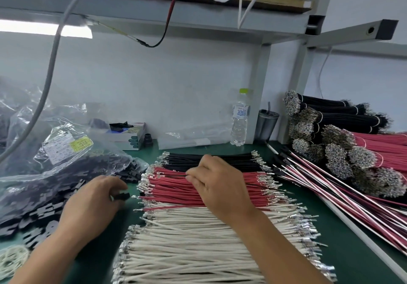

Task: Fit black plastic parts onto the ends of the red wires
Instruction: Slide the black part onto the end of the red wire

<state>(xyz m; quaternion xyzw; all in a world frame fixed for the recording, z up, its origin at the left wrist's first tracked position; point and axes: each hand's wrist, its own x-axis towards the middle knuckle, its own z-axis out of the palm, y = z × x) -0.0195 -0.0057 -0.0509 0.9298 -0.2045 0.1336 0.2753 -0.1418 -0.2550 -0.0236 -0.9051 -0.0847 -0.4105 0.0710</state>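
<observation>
Red wires: loose flat batch, mid-surface, between white wires nearer and black wires farther. Left hand pinches one black plastic part beside their left ends. Right hand pinches one wire above the batch. Bag of black parts, left edge.

white wall, grey shelf frame, green benchtop

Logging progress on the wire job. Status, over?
Left hand holds a black plastic part. Right hand pinches one wire over the red wires. Nothing in the way.
</observation>
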